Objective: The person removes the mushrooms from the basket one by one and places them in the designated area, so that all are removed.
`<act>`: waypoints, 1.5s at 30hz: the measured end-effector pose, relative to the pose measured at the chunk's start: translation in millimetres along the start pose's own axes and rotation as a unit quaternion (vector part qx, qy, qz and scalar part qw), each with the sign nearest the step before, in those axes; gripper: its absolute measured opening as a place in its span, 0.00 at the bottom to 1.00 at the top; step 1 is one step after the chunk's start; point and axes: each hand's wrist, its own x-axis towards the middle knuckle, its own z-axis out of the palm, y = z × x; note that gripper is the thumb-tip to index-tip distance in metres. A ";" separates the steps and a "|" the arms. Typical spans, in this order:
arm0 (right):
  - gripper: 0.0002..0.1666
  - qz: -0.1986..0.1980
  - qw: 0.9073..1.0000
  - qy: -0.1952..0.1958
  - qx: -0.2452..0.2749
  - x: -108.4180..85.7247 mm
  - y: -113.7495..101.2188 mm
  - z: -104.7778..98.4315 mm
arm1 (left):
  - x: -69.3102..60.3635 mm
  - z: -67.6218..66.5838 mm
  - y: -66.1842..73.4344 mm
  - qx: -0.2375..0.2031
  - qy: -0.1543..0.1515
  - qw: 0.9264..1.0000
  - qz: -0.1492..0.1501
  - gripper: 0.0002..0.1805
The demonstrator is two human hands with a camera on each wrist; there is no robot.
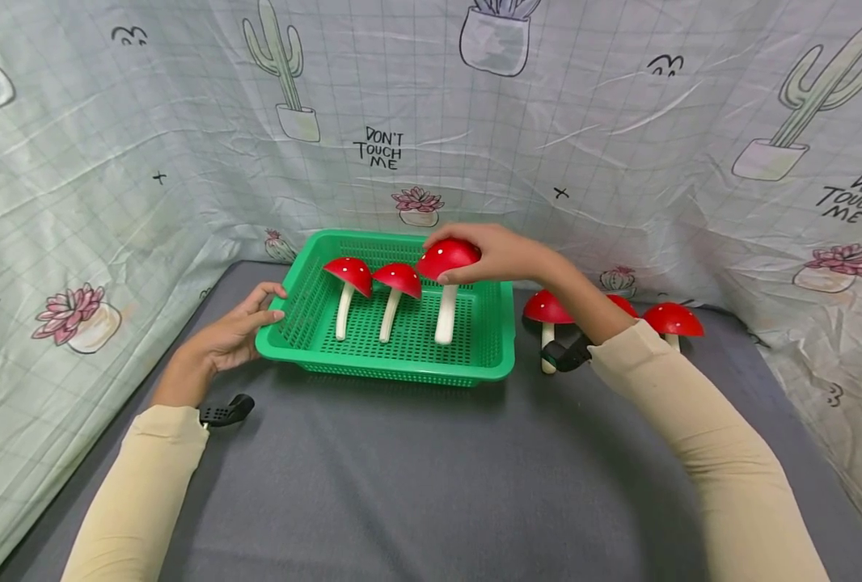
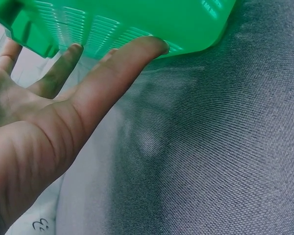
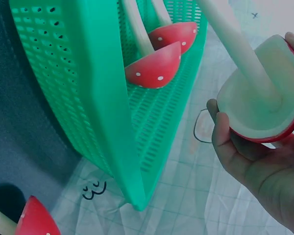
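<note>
- The right hand (image 1: 500,250) is clamped round the red cap of a mushroom (image 1: 445,257), its pale stem pointing toward the person, over the right half of the green basket (image 1: 395,369); whether the stem's foot touches the basket's floor, I cannot tell.
- The left hand (image 1: 236,333) has its fingers spread and its thumb against the basket's left end, touching rather than wrapped round it; the hands are well apart, at opposite sides of the basket.
- Inside, a left mushroom (image 1: 347,275) and a middle mushroom (image 1: 398,280) lie just beside each other, caps toward the back wall, stems toward the front rim.
- Slotted floor shows between the middle stem and the held one, and again between the held stem and the right wall.
- Past the basket's right edge are three more mushrooms, the nearest one (image 1: 545,307), a middle cap (image 1: 623,305) and the farthest one (image 1: 673,319), partly covered by the right forearm.
- The grey worktop (image 1: 402,477) stretches from the front rim toward the person, between the forearms.
- A printed curtain (image 1: 475,121) rises close behind the basket's back edge.
</note>
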 end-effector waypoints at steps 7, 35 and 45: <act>0.34 0.014 0.999 0.025 -0.013 -17.7 -3.4 -2.4 | -0.5 0.8 -1.8 0.003 0.005 1.000 -0.003 0.14; 0.30 0.062 0.995 0.067 -0.046 -102.1 11.1 -15.0 | -1.5 11.2 -4.2 0.000 0.027 1.000 -0.008 0.15; 0.29 0.080 0.992 0.088 -0.043 -120.9 13.0 -14.9 | -6.6 10.4 -5.8 0.002 0.026 1.000 -0.004 0.14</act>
